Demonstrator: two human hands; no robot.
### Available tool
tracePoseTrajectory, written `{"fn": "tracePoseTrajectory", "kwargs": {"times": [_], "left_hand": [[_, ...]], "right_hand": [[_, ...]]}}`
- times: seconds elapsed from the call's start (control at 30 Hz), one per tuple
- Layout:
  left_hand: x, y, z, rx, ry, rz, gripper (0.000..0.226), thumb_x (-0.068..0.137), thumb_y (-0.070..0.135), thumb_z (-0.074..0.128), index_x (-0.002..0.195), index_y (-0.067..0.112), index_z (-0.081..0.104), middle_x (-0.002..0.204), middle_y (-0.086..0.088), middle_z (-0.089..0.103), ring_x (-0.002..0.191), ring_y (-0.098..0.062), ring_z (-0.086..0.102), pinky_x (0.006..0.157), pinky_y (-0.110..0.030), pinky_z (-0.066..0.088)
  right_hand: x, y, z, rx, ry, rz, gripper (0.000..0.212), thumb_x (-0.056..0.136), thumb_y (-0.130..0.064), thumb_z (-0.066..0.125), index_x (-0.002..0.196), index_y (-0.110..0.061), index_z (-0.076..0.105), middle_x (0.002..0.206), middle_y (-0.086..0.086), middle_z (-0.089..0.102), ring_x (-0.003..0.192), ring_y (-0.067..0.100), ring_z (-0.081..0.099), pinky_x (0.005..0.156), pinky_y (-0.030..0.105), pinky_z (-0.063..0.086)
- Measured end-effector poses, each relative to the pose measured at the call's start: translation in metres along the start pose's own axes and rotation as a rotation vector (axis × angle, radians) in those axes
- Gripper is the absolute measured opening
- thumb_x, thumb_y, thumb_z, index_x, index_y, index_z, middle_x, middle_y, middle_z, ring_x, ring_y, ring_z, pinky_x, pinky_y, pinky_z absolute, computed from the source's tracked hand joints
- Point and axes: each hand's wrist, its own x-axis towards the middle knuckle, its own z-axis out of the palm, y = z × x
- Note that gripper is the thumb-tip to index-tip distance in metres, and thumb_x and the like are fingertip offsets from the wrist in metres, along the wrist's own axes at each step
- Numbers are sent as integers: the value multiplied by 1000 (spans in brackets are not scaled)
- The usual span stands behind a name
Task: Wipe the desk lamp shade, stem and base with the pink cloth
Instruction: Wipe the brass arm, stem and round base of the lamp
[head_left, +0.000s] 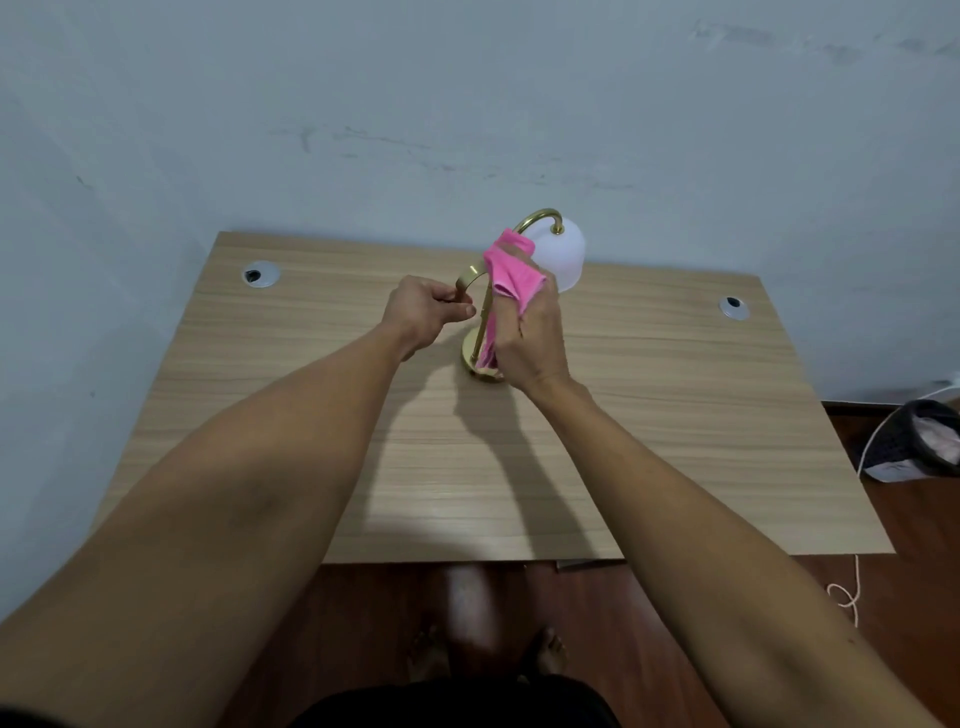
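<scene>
A desk lamp stands at the back middle of the wooden desk (675, 441). It has a white bell-shaped shade (563, 257), a curved brass stem (540, 215) and a round brass base (470, 358). My left hand (423, 312) grips a brass curved part of the lamp beside the stem. My right hand (530, 332) holds the pink cloth (511, 275) bunched against the upright stem, below the shade. The cloth hangs down toward the base and hides much of the stem.
The desk backs onto a pale blue wall. Two cable holes (261, 274) (733, 307) sit at the back corners. A dark bag (919, 441) and a white cord (852, 597) lie on the floor at the right.
</scene>
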Motion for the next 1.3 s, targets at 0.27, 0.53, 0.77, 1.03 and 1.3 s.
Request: {"fn": "tracePoseTrajectory", "kwargs": {"times": [0.27,0.53,0.77,1.03,1.3], "left_hand": [[2,0,7,62,68,17,13,91,-2,69,98,-3,79,89,-7,75,54,15,61,57,-4,46],[-1,2,6,22,56,13,11,81,2,82,90,8,80,84,-2,76,80,-4,69,86,-23,55],[-1,1,4,-30,38,-3,12,82,0,79,94,1,81,99,-12,79,76,-3,72,87,-28,62],[-2,1,1,-14,45,-30,13,77,9,88,87,14,82,89,1,79,89,-8,70,94,-28,54],[-7,-3,0,83,58,82,8,79,5,69,81,9,76,81,3,61,81,-11,51,67,-26,43]], "right_hand": [[11,10,19,-264,-96,-91,34,105,-13,48,132,-4,66,144,15,61,144,32,43,121,39,33],[11,-5,18,-89,140,140,44,95,-40,36,93,-12,70,96,15,70,98,34,62,91,47,52],[9,-1,18,-98,14,26,28,105,-21,48,122,-8,66,131,18,60,123,33,57,109,45,46],[3,13,11,-34,46,5,37,101,-23,45,123,-7,70,132,9,61,129,30,57,112,40,46],[14,19,18,-665,-237,-326,48,98,-35,51,140,-17,65,156,0,53,146,30,40,114,50,36]]}}
